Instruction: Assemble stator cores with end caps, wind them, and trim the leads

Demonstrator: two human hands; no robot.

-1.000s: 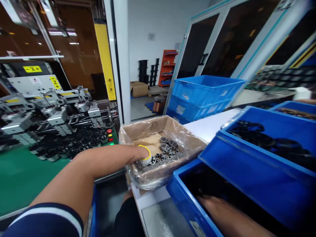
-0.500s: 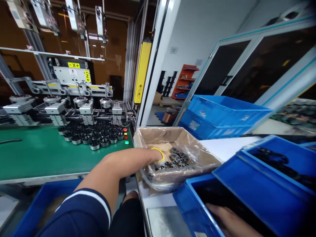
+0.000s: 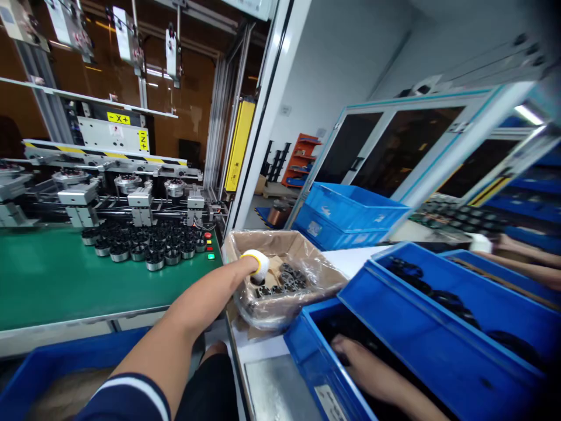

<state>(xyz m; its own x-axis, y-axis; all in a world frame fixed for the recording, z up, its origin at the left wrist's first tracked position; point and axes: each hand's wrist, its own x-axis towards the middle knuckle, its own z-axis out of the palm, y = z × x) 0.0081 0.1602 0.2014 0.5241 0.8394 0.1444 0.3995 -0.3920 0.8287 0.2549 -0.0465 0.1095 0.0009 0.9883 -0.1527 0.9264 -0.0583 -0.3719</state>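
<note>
My left hand (image 3: 262, 265), in a white glove with a yellow cuff, reaches into a plastic-lined cardboard box (image 3: 302, 242). Its fingers point down and are hidden, so their grip does not show. Just below and beside the glove lie several slotted metal ring cores (image 3: 289, 283). My right hand (image 3: 350, 355) is bare and down inside a near blue bin (image 3: 307, 345) of dark parts. Its fingers are curled together, with the tips lost in shadow; whatever they grip cannot be made out.
Several black-and-metal ring parts (image 3: 144, 245) stand grouped on a green machine bench (image 3: 44, 280), beside lit buttons (image 3: 210, 248). A larger blue bin (image 3: 421, 316) holds black parts. Stacked blue crates (image 3: 350, 216) stand behind. Another person's arms (image 3: 521, 257) show at far right.
The view has swung right, bringing another person's arms in. My gloved left hand shows higher above the cores in the box. My right hand remains in the near blue bin, more of it visible.
</note>
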